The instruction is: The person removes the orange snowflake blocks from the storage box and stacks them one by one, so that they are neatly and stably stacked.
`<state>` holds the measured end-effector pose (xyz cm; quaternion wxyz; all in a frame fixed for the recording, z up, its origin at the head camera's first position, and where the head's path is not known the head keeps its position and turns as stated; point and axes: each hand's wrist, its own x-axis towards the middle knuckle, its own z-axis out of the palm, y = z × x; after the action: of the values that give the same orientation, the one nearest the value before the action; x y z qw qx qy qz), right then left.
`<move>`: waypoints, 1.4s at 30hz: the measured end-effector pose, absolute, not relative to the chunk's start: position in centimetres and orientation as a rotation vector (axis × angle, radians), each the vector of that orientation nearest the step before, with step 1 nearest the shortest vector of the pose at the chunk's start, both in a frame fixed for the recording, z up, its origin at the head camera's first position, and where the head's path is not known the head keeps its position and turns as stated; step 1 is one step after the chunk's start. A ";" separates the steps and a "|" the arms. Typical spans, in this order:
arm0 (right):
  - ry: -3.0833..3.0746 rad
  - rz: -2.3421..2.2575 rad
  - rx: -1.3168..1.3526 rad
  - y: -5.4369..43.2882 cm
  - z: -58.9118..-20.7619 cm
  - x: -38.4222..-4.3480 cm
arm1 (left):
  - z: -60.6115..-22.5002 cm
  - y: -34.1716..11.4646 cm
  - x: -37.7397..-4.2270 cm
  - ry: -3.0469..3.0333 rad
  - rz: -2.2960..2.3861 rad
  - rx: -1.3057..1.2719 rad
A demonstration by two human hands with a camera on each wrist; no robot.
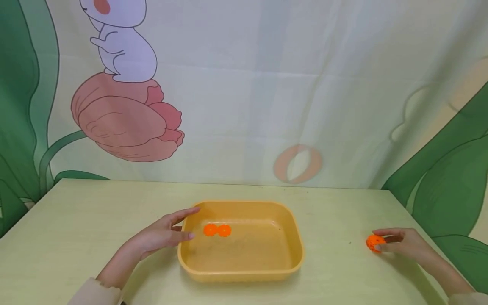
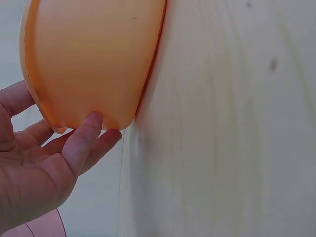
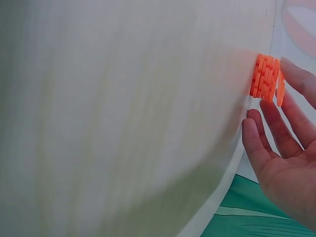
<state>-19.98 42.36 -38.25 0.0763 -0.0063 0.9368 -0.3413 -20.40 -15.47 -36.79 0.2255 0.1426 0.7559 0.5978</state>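
A yellow plastic basin (image 1: 244,277) stands on the table, and its outer wall fills the upper left of the left wrist view. My left hand (image 1: 164,233) holds its left end, with fingertips over the rim and others against the outer wall. Two orange flower-shaped discs (image 1: 224,230) lie side by side inside the basin. At the right, my right hand (image 1: 409,245) pinches at a stack of orange discs (image 3: 263,76). In the right wrist view, one disc (image 3: 281,89) stands slightly apart from the stack, between thumb and fingers.
The pale tabletop (image 1: 335,262) spreads around the basin. A printed curtain (image 1: 228,106) with a rabbit, a tulip and green leaves hangs behind the table's back edge.
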 end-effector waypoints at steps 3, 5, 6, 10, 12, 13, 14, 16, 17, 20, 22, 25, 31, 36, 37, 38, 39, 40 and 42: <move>2.810 -0.998 0.010 42.3 -38.3 -20.1 | -36.8 -15.5 -20.4 2.081 1.652 0.401; 2.815 -0.970 0.015 42.3 -38.3 -20.1 | -36.7 -15.5 -20.4 2.077 1.654 0.405; 2.819 -0.956 0.019 42.2 -38.3 -20.1 | -36.7 -15.5 -20.4 2.075 1.655 0.409; 2.835 -0.924 0.021 42.2 -38.2 -20.0 | -36.7 -15.5 -20.4 2.072 1.657 0.416; 2.836 -0.923 0.018 42.2 -38.3 -20.0 | -36.7 -15.5 -20.4 2.072 1.659 0.415; 2.834 -0.925 0.017 42.2 -38.3 -20.1 | -36.7 -15.5 -20.4 2.073 1.658 0.414; 2.832 -0.928 0.013 42.3 -38.3 -20.1 | -36.7 -15.5 -20.4 2.076 1.658 0.414; 2.828 -0.941 0.002 42.5 -38.4 -20.2 | -36.7 -15.5 -20.4 2.079 1.656 0.414; 2.821 -0.950 -0.004 42.5 -38.4 -20.2 | -36.8 -15.5 -20.4 2.079 1.656 0.415; 2.787 -1.007 -0.013 42.9 -38.4 -20.2 | -36.7 -15.4 -20.4 2.085 1.651 0.417; 2.763 -1.046 -0.033 43.0 -38.3 -20.0 | -36.7 -15.4 -20.4 2.083 1.651 0.418; 2.771 -1.088 -0.052 43.1 -37.7 -19.8 | -36.7 -15.3 -20.4 2.084 1.650 0.414; 2.820 -1.229 -0.178 42.0 -35.9 -19.1 | -36.6 -15.3 -20.4 2.086 1.646 0.406; 2.736 -1.416 -0.329 39.5 -34.5 -18.9 | -36.4 -15.4 -20.4 2.094 1.641 0.402; 2.723 -1.429 -0.348 38.8 -34.3 -18.9 | -36.4 -15.4 -20.4 2.095 1.640 0.400; 2.705 -1.445 -0.361 38.2 -34.1 -19.0 | -36.4 -15.4 -20.4 2.093 1.641 0.399; 2.685 -1.461 -0.367 37.5 -33.9 -19.1 | -36.4 -15.4 -20.4 2.091 1.643 0.397; 2.670 -1.473 -0.378 36.8 -33.8 -19.2 | -36.5 -15.4 -20.4 2.088 1.644 0.395; 2.646 -1.479 -0.387 35.5 -33.4 -19.3 | -36.6 -15.5 -20.4 2.088 1.647 0.395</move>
<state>-19.33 35.47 -33.43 0.0429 -0.1267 0.8651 -0.4835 -20.40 -15.52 -36.59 0.2248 0.1430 0.7567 0.5970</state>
